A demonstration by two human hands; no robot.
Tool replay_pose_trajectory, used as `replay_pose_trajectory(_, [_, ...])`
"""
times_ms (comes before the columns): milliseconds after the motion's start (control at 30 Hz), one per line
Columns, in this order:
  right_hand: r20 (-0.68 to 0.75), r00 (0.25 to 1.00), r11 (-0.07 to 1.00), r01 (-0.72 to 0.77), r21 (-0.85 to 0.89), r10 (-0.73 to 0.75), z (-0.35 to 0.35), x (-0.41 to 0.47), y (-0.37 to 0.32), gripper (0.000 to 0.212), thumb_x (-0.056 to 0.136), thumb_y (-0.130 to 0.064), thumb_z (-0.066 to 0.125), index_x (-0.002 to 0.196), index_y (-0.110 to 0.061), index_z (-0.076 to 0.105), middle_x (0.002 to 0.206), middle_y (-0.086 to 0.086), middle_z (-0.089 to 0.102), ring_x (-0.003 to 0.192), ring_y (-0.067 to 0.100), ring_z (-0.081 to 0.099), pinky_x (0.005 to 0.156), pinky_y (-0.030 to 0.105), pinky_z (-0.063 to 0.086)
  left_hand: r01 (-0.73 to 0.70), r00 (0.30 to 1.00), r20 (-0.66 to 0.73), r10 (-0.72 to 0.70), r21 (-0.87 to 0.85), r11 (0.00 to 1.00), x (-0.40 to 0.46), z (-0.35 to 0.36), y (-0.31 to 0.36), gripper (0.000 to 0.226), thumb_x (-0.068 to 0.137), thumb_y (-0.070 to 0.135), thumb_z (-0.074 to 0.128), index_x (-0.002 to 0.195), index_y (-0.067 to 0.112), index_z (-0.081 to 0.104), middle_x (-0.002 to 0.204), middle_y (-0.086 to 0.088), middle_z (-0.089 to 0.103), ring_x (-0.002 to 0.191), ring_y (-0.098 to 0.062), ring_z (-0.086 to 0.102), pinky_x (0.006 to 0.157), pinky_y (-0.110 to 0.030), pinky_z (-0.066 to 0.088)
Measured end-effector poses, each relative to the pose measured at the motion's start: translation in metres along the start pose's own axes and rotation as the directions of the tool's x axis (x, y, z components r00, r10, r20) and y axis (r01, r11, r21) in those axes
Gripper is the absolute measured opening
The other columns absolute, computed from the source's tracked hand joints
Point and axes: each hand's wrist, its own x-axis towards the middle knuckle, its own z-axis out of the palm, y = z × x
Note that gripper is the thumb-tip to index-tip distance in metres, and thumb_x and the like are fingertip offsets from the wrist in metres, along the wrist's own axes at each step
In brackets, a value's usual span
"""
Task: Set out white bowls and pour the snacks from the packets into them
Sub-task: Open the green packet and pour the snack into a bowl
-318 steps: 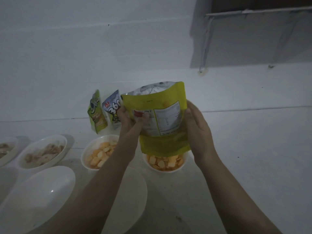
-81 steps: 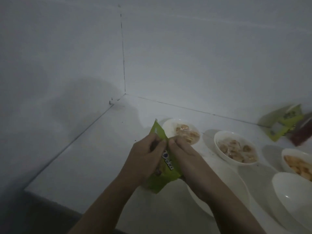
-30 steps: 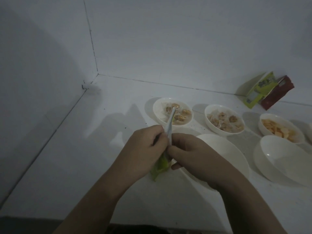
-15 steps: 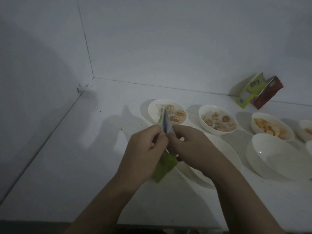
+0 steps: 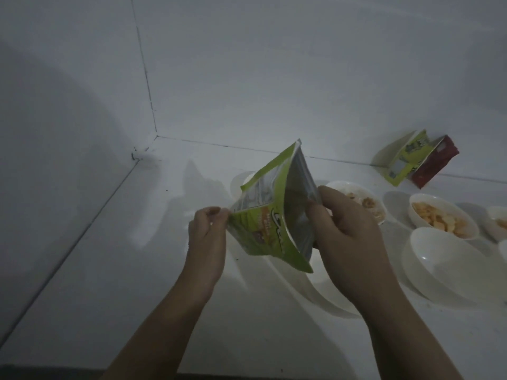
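Green foil snack packet point(image 5: 263, 231), centre frame, hides most of the far-left white bowl point(image 5: 241, 180); only a sliver of rim shows, contents can't be told. Packet print too dim and blurred to read. Large empty white bowl point(image 5: 326, 294) under the right hand point(image 5: 348, 237) is mostly covered by hand and wrist. Two white bowls at right edge point(image 5: 498, 223) point(image 5: 503, 249) are cut off. Red packet point(image 5: 433, 167) and green packet point(image 5: 406, 163), upper right: labels unreadable. Both forearms cropped by bottom edge.
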Motion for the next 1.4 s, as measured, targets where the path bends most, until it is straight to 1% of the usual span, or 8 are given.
replay_pose_trajectory(133, [0.058,0.998,0.999,0.024,0.028,-0.025,0.004,-0.007,0.001,0.029,0.089,-0.027,0.044,0.070,-0.006,0.050,0.067,0.011,0.053,0.065,0.032,0.057,0.059,0.050,0.052,0.259,0.965,0.123,-0.233,-0.276,0.926,0.008,0.002,-0.012,0.028,0.104,0.033,0.039,0.115,0.013,0.056,0.121,-0.010,0.060,0.113,-0.024,0.058,0.102,-0.039,0.045])
replay_pose_trajectory(300, [0.132,0.990,0.998,0.052,0.039,-0.057,0.006,-0.017,0.003,0.033,0.095,-0.023,0.051,0.066,-0.007,0.049,0.057,-0.005,0.046,0.053,0.005,0.046,0.050,0.011,0.034,0.326,0.945,0.161,-0.285,-0.413,0.850,0.010,0.008,-0.007,0.042,0.105,0.031,0.034,0.120,0.005,0.064,0.115,-0.017,0.069,0.110,-0.030,0.065,0.100,-0.045,0.049])
replay_pose_trajectory(400, [0.130,0.988,0.994,0.089,-0.056,-0.081,0.002,-0.016,0.006,0.036,0.094,-0.028,0.049,0.062,-0.012,0.048,0.055,0.000,0.049,0.052,0.008,0.046,0.048,0.015,0.035,0.316,0.948,0.116,-0.296,-0.425,0.848,0.012,0.010,-0.004,0.039,0.105,0.032,0.035,0.112,0.009,0.066,0.110,-0.016,0.070,0.103,-0.029,0.066,0.089,-0.039,0.053])
replay_pose_trajectory(567, [0.019,0.999,0.986,0.038,-0.162,-0.036,-0.002,-0.007,0.014,0.030,0.083,-0.028,0.044,0.058,-0.010,0.044,0.054,0.007,0.051,0.057,0.022,0.055,0.054,0.045,0.048,0.233,0.971,0.058,-0.231,-0.442,0.866,0.019,0.013,-0.012,0.031,0.104,0.016,0.039,0.110,-0.001,0.063,0.097,-0.018,0.068,0.093,-0.034,0.064,0.078,-0.037,0.053])
replay_pose_trajectory(767, [0.044,0.998,0.988,0.040,-0.152,-0.034,-0.006,-0.013,0.017,0.024,0.094,-0.046,0.046,0.079,-0.028,0.053,0.077,-0.016,0.064,0.078,-0.001,0.062,0.060,0.023,0.052,0.276,0.958,0.058,-0.281,-0.454,0.847,0.024,0.027,-0.007,0.037,0.104,0.031,0.037,0.098,0.011,0.067,0.103,-0.014,0.071,0.096,-0.027,0.067,0.089,-0.041,0.053])
replay_pose_trajectory(900, [0.035,0.999,0.999,-0.040,0.022,0.039,-0.018,-0.006,0.018,0.037,0.090,-0.057,0.033,0.107,-0.032,0.055,0.098,-0.022,0.063,0.092,-0.012,0.058,0.062,0.006,0.046,0.183,0.973,-0.045,-0.227,-0.447,0.875,0.035,0.041,0.001,0.043,0.101,0.046,0.038,0.115,0.013,0.063,0.114,-0.012,0.069,0.105,-0.027,0.067,0.096,-0.048,0.052])
replay_pose_trajectory(967, [-0.003,1.000,0.998,-0.031,0.059,0.031,-0.027,0.001,0.019,0.038,0.097,-0.056,0.031,0.111,-0.031,0.056,0.098,-0.020,0.063,0.094,-0.009,0.058,0.067,0.005,0.045,0.116,0.981,-0.095,-0.171,-0.421,0.900,0.037,0.051,0.008,0.037,0.100,0.050,0.039,0.099,0.021,0.062,0.106,-0.005,0.068,0.098,-0.021,0.066,0.091,-0.040,0.052])
replay_pose_trajectory(1400, [-0.108,0.990,0.987,-0.101,-0.126,0.087,-0.066,0.022,0.086,0.018,0.095,-0.025,0.057,0.081,-0.035,0.055,0.077,-0.018,0.066,0.079,-0.008,0.060,0.062,0.005,0.043,-0.314,0.907,-0.318,0.277,-0.070,0.947,0.016,0.082,0.037,0.031,0.105,0.032,0.034,0.077,0.019,0.038,0.070,0.004,0.047,0.051,0.004,0.046,0.046,-0.009,0.035])
